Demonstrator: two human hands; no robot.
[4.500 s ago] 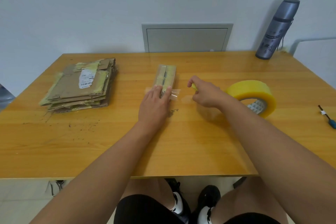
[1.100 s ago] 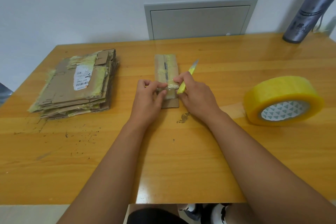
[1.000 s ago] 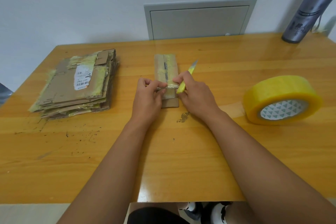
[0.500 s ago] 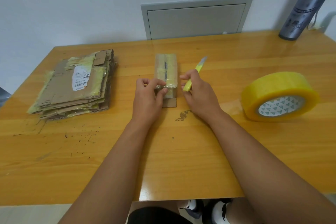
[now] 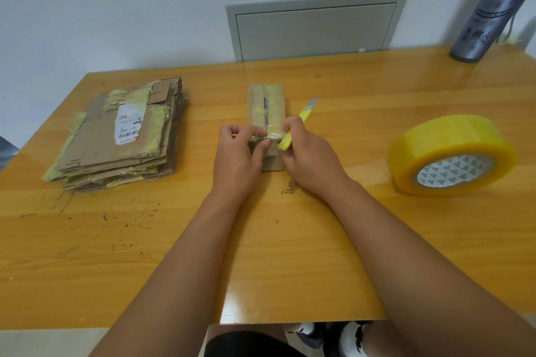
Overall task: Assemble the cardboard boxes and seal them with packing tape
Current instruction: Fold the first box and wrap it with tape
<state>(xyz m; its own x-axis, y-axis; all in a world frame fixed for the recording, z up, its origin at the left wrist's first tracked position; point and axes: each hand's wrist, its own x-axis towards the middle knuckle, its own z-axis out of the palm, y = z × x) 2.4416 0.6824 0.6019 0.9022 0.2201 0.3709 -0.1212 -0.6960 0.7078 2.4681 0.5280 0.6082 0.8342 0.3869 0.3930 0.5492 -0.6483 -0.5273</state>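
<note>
A small narrow cardboard box (image 5: 266, 104) lies at the table's middle, its top seam taped. My left hand (image 5: 237, 159) pinches the clear tape at the box's near end, thumb and fingers curled over it. My right hand (image 5: 307, 159) grips a yellow utility knife (image 5: 295, 130), blade pointing away and up to the right, and presses fingertips on the box's near right edge. A big roll of yellow packing tape (image 5: 452, 153) rests to the right, apart from both hands.
A stack of flattened, taped cardboard boxes (image 5: 121, 133) lies at the left of the wooden table (image 5: 290, 255). A grey cylindrical bottle (image 5: 490, 9) stands at the back right corner. A grey wall panel (image 5: 316, 26) is behind the table.
Since 4.5 s ago the tape strip went onto the box and my right hand now shows the knife. In the last second both hands stayed at the box's near end, shifting only slightly.
</note>
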